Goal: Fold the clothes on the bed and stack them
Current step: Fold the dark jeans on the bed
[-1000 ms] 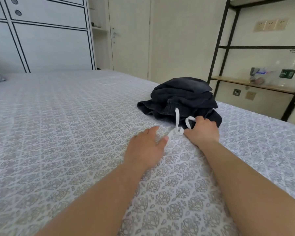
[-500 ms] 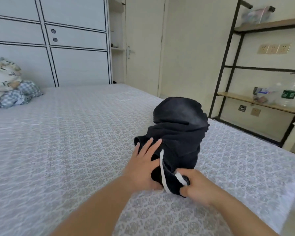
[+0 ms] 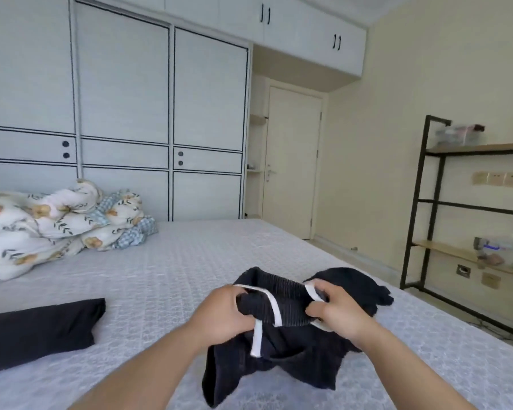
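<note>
Lifted now — both hands (image 3: pixel 219 315) (image 3: pixel 335 309) grip shorts (image 3: pixel 279 350) waistband.

Left hand (image 3: pixel 219 316) and right hand (image 3: pixel 336 310) both curled, gripping.

Black shorts (image 3: pixel 282 344) with white drawstring (image 3: pixel 256 335), bunched, waistband lifted; 1 black garment (image 3: pixel 36 329) lies flat on bed (image 3: pixel 175 261), well apart.
</note>
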